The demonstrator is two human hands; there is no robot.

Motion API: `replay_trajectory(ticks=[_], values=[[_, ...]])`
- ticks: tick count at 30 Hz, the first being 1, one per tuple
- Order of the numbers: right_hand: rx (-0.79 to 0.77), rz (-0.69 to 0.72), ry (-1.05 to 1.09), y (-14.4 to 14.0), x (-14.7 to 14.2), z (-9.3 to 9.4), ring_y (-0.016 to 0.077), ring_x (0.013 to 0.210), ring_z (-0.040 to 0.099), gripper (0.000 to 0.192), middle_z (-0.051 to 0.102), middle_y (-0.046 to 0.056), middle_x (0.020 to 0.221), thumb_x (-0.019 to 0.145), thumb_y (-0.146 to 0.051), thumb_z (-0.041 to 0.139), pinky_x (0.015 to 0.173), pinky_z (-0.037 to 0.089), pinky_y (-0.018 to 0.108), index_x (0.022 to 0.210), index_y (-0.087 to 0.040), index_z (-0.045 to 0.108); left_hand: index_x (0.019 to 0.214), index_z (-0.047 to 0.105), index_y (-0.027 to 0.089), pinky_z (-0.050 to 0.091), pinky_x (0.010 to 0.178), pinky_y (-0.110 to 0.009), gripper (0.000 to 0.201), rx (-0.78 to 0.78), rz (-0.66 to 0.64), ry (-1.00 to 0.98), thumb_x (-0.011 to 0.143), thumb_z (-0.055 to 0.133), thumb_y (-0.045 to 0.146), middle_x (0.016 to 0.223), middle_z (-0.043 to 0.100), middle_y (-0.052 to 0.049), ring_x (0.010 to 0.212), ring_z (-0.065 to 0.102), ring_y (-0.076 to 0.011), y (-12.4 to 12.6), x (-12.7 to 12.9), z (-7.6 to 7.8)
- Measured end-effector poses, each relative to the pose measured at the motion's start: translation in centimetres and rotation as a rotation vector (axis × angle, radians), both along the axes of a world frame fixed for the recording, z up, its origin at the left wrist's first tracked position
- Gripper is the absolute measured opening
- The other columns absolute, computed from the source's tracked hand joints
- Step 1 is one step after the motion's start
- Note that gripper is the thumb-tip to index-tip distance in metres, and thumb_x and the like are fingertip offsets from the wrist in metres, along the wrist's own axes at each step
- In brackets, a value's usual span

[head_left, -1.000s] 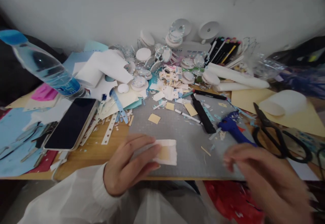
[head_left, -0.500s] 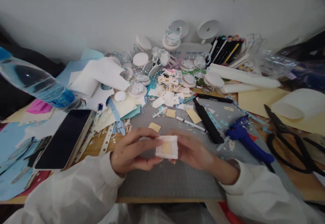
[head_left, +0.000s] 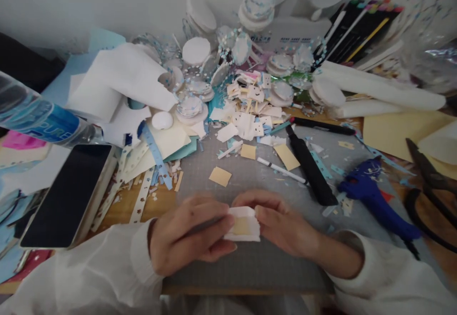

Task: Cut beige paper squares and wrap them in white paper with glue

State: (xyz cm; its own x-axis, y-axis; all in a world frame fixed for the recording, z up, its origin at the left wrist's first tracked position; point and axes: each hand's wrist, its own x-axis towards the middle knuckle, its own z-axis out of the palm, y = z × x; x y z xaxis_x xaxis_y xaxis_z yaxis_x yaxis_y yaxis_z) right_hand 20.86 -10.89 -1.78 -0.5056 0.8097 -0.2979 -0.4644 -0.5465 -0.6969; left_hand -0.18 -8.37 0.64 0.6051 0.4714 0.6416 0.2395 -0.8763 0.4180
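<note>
A small white paper piece (head_left: 243, 224) with a tan square in its middle is held between both hands, low over the grey cutting mat (head_left: 264, 262). My left hand (head_left: 185, 233) pinches its left edge with thumb and fingers. My right hand (head_left: 282, 222) grips its right edge. Both arms wear white sleeves. Loose tan squares (head_left: 220, 176) lie on the mat just beyond the hands.
A phone (head_left: 67, 193) lies at the left, under a tilted water bottle (head_left: 39, 117). A blue glue gun (head_left: 374, 196), a black knife (head_left: 310, 167), a white pen (head_left: 280, 170) and black scissors (head_left: 428, 182) lie at the right. Paper scraps, white discs and markers crowd the back.
My right hand came in from the lower right and took the paper piece's right edge. The view has moved closer and lower over the table.
</note>
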Motion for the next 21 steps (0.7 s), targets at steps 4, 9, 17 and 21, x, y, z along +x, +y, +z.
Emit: replay_trajectory(ticks=[4,9,17,21], values=[[0.091,0.003,-0.045,0.0,0.0,-0.3,0.0084,0.071,0.054,0.024,0.062,-0.001,0.083,0.076,-0.042,0.071,0.062,0.042,0.020,0.089,-0.021,0.069,0.110,0.060,0.012,0.057,0.083,-0.027,0.025,-0.002,-0.026,0.071,0.087,0.062,0.021,0.097,0.068,-0.006,0.095,0.065,-0.0165,-0.2,-0.1,-0.2],[0.193,0.017,-0.079,0.0,0.1,-0.5,0.0086,0.071,0.052,0.016,0.059,-0.001,0.083,0.082,-0.035,0.066,0.062,0.041,0.020,0.090,-0.022,0.065,0.115,0.057,0.011,0.058,0.082,-0.029,0.034,-0.004,-0.108,0.073,0.083,0.067,0.017,0.099,0.070,-0.007,0.095,0.066,-0.0177,-0.1,0.0,-0.3],[0.354,-0.054,-0.208,0.0,-0.4,-0.1,0.0096,0.071,0.050,0.012,0.055,-0.001,0.079,0.086,-0.030,0.062,0.064,0.043,0.022,0.080,-0.021,0.057,0.109,0.059,0.006,0.057,0.085,-0.029,0.029,0.089,-0.100,0.064,0.083,0.066,0.016,0.095,0.072,-0.009,0.094,0.067,-0.0180,-0.4,0.6,-0.5],[0.386,-0.102,-0.168,0.0,-0.6,-0.2,0.0084,0.069,0.049,0.018,0.054,-0.002,0.077,0.086,-0.029,0.062,0.064,0.041,0.021,0.074,-0.020,0.052,0.108,0.060,0.008,0.056,0.086,-0.026,0.025,0.128,-0.077,0.043,0.085,0.064,0.017,0.097,0.073,-0.008,0.093,0.067,-0.0155,-0.4,1.0,-0.7]])
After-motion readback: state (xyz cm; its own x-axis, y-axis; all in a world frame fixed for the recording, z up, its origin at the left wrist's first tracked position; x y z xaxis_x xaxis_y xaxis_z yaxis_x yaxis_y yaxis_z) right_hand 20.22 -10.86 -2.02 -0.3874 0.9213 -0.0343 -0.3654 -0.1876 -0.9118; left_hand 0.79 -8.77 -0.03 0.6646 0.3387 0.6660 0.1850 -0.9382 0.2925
